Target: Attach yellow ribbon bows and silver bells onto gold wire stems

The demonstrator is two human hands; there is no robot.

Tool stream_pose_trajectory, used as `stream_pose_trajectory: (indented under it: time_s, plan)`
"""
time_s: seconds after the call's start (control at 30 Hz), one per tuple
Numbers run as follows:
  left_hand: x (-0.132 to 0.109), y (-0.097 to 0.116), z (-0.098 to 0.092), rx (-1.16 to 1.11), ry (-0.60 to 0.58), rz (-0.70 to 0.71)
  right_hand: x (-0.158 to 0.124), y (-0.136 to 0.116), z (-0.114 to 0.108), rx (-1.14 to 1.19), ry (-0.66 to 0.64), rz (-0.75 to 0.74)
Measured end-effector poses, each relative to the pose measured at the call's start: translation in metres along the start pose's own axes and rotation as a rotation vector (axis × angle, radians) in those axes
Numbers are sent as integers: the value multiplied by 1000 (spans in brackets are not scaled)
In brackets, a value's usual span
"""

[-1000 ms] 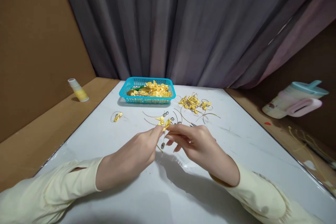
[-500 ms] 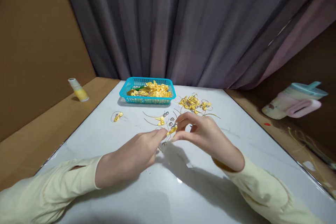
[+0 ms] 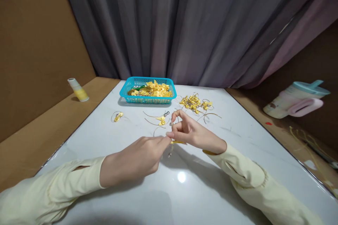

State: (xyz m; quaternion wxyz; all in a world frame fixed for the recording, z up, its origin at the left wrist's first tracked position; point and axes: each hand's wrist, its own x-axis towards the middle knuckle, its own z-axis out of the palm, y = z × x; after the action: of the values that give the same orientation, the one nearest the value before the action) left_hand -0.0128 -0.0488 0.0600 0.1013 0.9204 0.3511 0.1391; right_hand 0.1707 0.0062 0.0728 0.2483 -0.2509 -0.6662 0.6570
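My left hand (image 3: pixel 138 158) pinches a yellow ribbon bow (image 3: pixel 179 142) between thumb and forefinger, above the white table. A thin cord curves up beyond the fingertips, and a small silver bell (image 3: pixel 169 154) dangles below them. My right hand (image 3: pixel 194 132) meets the left at the thumb; its fingers are bent, and whatever they grip is hidden. By its forefinger a silver bead-like piece (image 3: pixel 171 124) partly shows. Just beyond the hands lies another yellow bow (image 3: pixel 161 120) with brown cords and silver bells (image 3: pixel 166 114).
A blue plastic basket (image 3: pixel 148 101) of yellow bows and silver pieces stands at the back. Right of it is a pile of corded bows (image 3: pixel 192 102); one bow (image 3: pixel 118 116) lies left. A yellow-white tube (image 3: pixel 78 90) and a lidded cup (image 3: pixel 293 100) flank the white table (image 3: pixel 105 211).
Both hands have come closer together. The right hand has shifted left, its thumb now at the left fingertips. The held bow has turned and sits lower, with the bell hanging beneath.
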Motion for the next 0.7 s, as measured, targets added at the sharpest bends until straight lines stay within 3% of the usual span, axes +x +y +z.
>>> stream_pose_trajectory:
  time_s: [0.37,0.7]
  plan:
    - [2,-4,1,-80,-41,70,1,3,0,97,48,-42]
    - [2,-10,2,35,52,205,5,13,4,293,102,58]
